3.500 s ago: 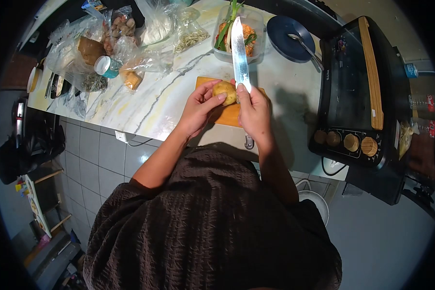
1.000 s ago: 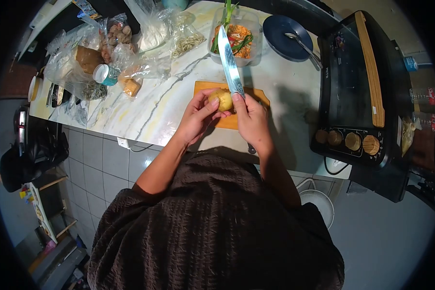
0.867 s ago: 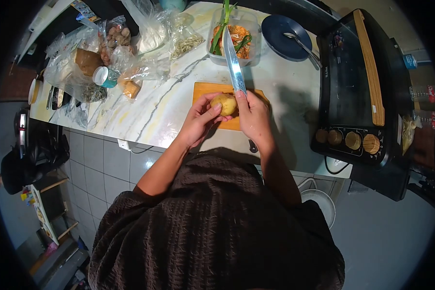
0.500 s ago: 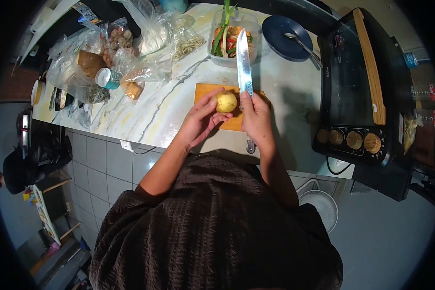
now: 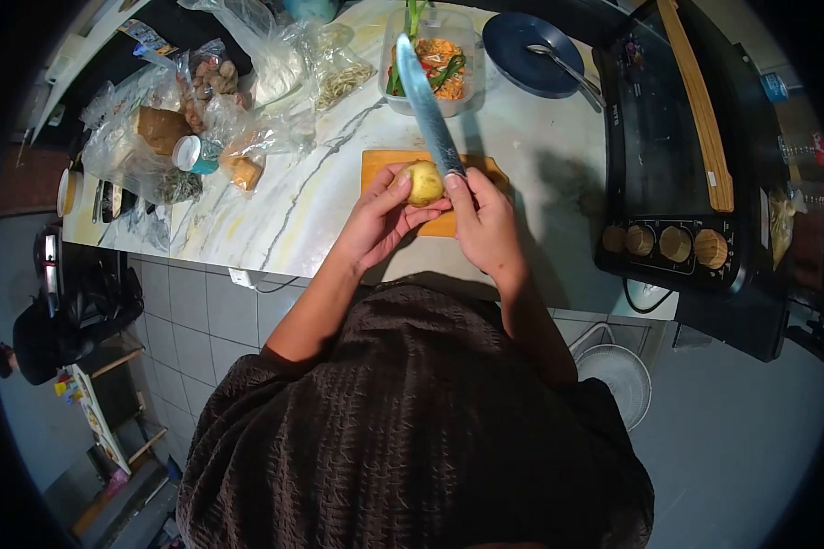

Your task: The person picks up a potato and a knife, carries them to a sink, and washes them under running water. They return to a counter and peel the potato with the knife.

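Observation:
A yellowish potato [image 5: 424, 183] is held in the fingers of my left hand [image 5: 376, 218], over a wooden cutting board [image 5: 375, 165]. My right hand [image 5: 488, 220] grips a large knife [image 5: 430, 114] low on the blade, close to the potato's right side. The blade points up and to the left, its tip over a clear plastic container [image 5: 470, 69] of orange and green food. Most of the knife's handle is hidden by my right hand.
Plastic bags [image 5: 247, 128] of food and a jar with a turquoise band [image 5: 195, 154] lie at the left. A dark blue plate [image 5: 513, 46] with a spoon [image 5: 563, 66] sits at the back. A black oven [image 5: 673, 183] stands at the right. A person [image 5: 41, 334] is at the far left.
The knife has tilted from nearly upright to leaning left, and its lower part is now hidden. The potato has moved slightly left with my left hand.

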Demonstrator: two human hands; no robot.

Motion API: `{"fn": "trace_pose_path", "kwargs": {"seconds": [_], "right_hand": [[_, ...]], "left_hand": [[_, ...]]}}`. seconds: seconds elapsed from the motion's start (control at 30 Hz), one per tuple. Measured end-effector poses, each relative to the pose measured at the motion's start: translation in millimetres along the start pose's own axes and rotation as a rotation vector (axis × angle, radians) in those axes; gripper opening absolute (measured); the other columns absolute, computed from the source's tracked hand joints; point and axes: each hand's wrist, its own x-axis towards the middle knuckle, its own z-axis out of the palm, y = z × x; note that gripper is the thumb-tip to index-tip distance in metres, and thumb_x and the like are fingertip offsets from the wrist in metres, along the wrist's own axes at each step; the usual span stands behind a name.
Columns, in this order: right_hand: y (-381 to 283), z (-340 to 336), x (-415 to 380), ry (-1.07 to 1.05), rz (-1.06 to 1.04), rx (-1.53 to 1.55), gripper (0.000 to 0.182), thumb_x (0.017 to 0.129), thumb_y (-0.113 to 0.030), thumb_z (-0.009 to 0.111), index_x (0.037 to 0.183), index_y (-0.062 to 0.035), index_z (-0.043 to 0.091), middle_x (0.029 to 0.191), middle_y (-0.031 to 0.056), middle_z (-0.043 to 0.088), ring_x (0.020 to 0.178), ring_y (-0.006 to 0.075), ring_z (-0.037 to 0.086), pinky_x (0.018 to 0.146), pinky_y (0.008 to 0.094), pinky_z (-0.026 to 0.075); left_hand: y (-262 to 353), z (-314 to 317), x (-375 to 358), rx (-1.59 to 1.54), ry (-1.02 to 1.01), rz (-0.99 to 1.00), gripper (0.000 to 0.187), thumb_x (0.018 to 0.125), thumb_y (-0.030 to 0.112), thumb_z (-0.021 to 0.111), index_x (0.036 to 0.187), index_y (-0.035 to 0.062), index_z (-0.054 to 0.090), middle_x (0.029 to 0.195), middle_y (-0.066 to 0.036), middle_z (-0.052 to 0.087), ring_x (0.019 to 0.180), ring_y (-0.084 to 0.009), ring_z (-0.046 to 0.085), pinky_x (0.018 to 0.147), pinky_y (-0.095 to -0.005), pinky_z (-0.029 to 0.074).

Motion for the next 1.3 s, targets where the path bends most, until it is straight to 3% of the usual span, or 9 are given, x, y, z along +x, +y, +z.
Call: {"fn": "trace_pose_path", "kwargs": {"seconds": [0.13, 0.3, 0.43, 0.63, 0.87, 0.93, 1.07, 1.13, 1.3], "right_hand": [[-8, -8, 6, -0.04, -0.136, -0.045, 0.021, 0.092, -0.018, 0.052, 0.082, 0.0005, 0.052, 0.074, 0.0187, 0.058, 0.068, 0.036, 0.058, 0.06, 0.0409, 0.043], [-11, -9, 12, -0.035, -0.257, -0.194, 0.021, 0.092, -0.017, 0.052, 0.08, 0.0006, 0.053, 0.074, 0.0197, 0.058, 0.072, 0.0388, 0.057, 0.062, 0.0445, 0.043], [-6, 1, 13, -0.024, -0.384, -0.203, 0.021, 0.092, -0.016, 0.051, 0.079, 0.0008, 0.053, 0.073, 0.0203, 0.058, 0.071, 0.0399, 0.056, 0.062, 0.0454, 0.043], [-21, -2, 18, 0.031, -0.1, -0.094, 0.025, 0.093, -0.019, 0.05, 0.079, 0.0008, 0.053, 0.07, 0.0198, 0.058, 0.065, 0.0369, 0.058, 0.058, 0.0417, 0.044], [-8, 6, 16, 0.115, -0.055, 0.017, 0.026, 0.093, -0.023, 0.051, 0.084, 0.0001, 0.057, 0.068, 0.0177, 0.058, 0.061, 0.03, 0.058, 0.059, 0.0376, 0.044], [2, 2, 18, 0.128, -0.122, -0.102, 0.026, 0.093, -0.024, 0.051, 0.087, -0.0005, 0.058, 0.069, 0.0169, 0.058, 0.062, 0.0294, 0.057, 0.061, 0.0367, 0.045], [-5, -2, 13, 0.166, -0.127, -0.064, 0.026, 0.094, -0.024, 0.05, 0.086, -0.0006, 0.058, 0.069, 0.0165, 0.059, 0.06, 0.0295, 0.055, 0.06, 0.0365, 0.045], [-16, -6, 9, 0.07, 0.0, -0.103, 0.026, 0.094, -0.024, 0.049, 0.086, -0.0006, 0.058, 0.07, 0.017, 0.06, 0.062, 0.031, 0.058, 0.06, 0.0375, 0.045], [-13, -3, 8, 0.069, -0.063, -0.046, 0.026, 0.094, -0.024, 0.049, 0.086, -0.0008, 0.056, 0.069, 0.0184, 0.059, 0.064, 0.0352, 0.059, 0.058, 0.0402, 0.044]], "left_hand": [[0, -7, 5, 0.017, -0.02, -0.022, 0.032, 0.097, 0.023, 0.046, 0.119, 0.0003, 0.041, 0.114, -0.019, 0.055, 0.1, -0.0291, 0.061, 0.087, -0.0323, 0.052], [4, -5, 8, 0.047, -0.034, -0.002, 0.028, 0.096, 0.021, 0.048, 0.115, 0.0006, 0.045, 0.114, -0.017, 0.056, 0.1, -0.0271, 0.061, 0.087, -0.0334, 0.051], [1, -10, 12, 0.179, 0.0, 0.062, 0.036, 0.096, 0.025, 0.048, 0.123, 0.0015, 0.043, 0.119, -0.013, 0.054, 0.109, -0.0237, 0.056, 0.093, -0.0349, 0.048], [9, -3, 5, 0.082, -0.039, 0.05, 0.03, 0.094, 0.019, 0.054, 0.116, 0.0, 0.045, 0.112, -0.016, 0.056, 0.103, -0.0277, 0.059, 0.093, -0.0363, 0.048], [12, -8, 2, 0.175, -0.02, 0.037, 0.036, 0.094, 0.016, 0.054, 0.125, 0.0027, 0.042, 0.119, -0.016, 0.053, 0.105, -0.0268, 0.059, 0.092, -0.0338, 0.049], [14, -5, 0, 0.175, -0.009, 0.051, 0.039, 0.094, 0.015, 0.053, 0.129, 0.0034, 0.041, 0.12, -0.016, 0.053, 0.106, -0.0263, 0.058, 0.093, -0.0334, 0.048], [14, -3, 0, 0.129, -0.052, 0.072, 0.05, 0.094, 0.016, 0.051, 0.14, 0.0079, 0.033, 0.132, -0.013, 0.045, 0.12, -0.0235, 0.048, 0.1, -0.0367, 0.043], [12, 2, 0, 0.154, -0.034, 0.095, 0.05, 0.095, 0.016, 0.05, 0.14, 0.007, 0.032, 0.133, -0.013, 0.044, 0.119, -0.0242, 0.049, 0.101, -0.0366, 0.043], [17, 4, 4, 0.213, -0.071, 0.079, 0.052, 0.095, 0.016, 0.049, 0.142, 0.0044, 0.028, 0.133, -0.014, 0.045, 0.114, -0.0255, 0.053, 0.101, -0.0367, 0.042]]}}
